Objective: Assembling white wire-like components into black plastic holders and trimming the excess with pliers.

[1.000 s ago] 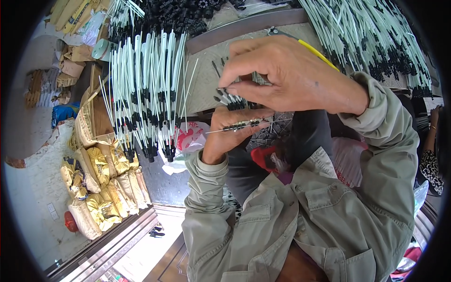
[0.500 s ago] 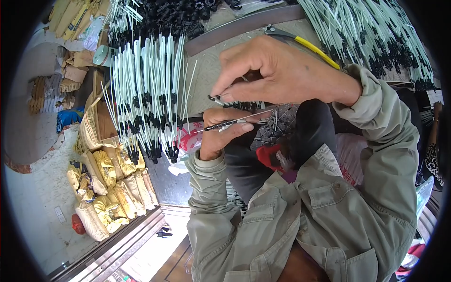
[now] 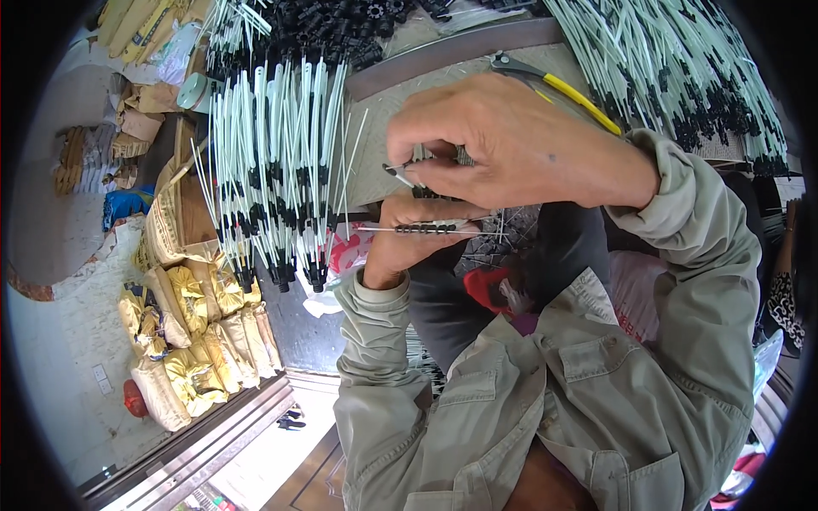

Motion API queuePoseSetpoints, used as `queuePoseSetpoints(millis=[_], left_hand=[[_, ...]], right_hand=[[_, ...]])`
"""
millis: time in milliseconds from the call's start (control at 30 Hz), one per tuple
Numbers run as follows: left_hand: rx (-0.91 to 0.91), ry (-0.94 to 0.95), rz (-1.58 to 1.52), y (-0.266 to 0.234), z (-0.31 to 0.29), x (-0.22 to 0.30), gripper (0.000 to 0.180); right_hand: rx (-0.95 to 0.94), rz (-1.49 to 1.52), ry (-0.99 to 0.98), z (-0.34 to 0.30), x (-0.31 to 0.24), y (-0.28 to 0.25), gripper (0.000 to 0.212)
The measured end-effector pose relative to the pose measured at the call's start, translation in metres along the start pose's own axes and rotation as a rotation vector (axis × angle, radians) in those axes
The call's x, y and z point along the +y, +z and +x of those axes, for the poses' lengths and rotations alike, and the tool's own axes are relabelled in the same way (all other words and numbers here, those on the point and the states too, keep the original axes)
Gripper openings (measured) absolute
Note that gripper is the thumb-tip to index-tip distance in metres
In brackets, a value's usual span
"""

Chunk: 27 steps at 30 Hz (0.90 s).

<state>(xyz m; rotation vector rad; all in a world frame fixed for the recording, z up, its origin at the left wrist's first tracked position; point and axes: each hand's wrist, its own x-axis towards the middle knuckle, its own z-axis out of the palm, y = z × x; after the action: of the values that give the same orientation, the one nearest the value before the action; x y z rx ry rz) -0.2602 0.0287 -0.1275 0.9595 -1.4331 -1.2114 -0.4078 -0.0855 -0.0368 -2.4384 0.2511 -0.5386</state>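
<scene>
Thin rod (image 3: 426, 228), strung with a row of small black pieces, lies across the fingers of the left hand (image 3: 405, 251), which I see gripping it between thumb and fingers, low in front of the worker's lap. Just above, the right hand (image 3: 503, 140) reaches in from the right, wrist bent and palm down, thumb and forefinger pinched on a small black-and-white piece (image 3: 395, 172). From my camera, its back hides part of the workbench (image 3: 409, 92) and most of whatever sits behind the left fingers; I cannot tell what those grip there.

Yellow-handled pliers (image 3: 581, 100) lie just beyond the right wrist. Pale rods with black fittings (image 3: 277, 111) hang off the bench to the left, more pale rods (image 3: 656, 60) spread at upper right, and loose black fittings (image 3: 324, 34) are heaped behind.

Half a second ago the thin rod sloped up toward the right; now I see it nearly level.
</scene>
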Motion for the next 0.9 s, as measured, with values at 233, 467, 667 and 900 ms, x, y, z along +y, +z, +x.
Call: queuePoseSetpoints(millis=[233, 467, 667, 900], left_hand=[[0.013, 0.020, 0.087, -0.001, -0.004, -0.005, 0.021], [0.037, 0.046, 0.145, 0.009, 0.002, 0.002, 0.021], [0.069, -0.063, 0.120, 0.010, -0.004, 0.001, 0.023], [0.109, 0.072, 0.135, 0.020, -0.007, -0.005, 0.022]], right_hand=[[0.113, 0.010, -0.033, 0.000, 0.000, 0.012, 0.011], [0.286, -0.310, -0.214, 0.002, 0.000, 0.018, 0.011], [0.207, -0.379, -0.221, 0.004, -0.010, 0.012, 0.011], [0.156, -0.183, -0.258, -0.001, -0.010, 0.012, 0.009]])
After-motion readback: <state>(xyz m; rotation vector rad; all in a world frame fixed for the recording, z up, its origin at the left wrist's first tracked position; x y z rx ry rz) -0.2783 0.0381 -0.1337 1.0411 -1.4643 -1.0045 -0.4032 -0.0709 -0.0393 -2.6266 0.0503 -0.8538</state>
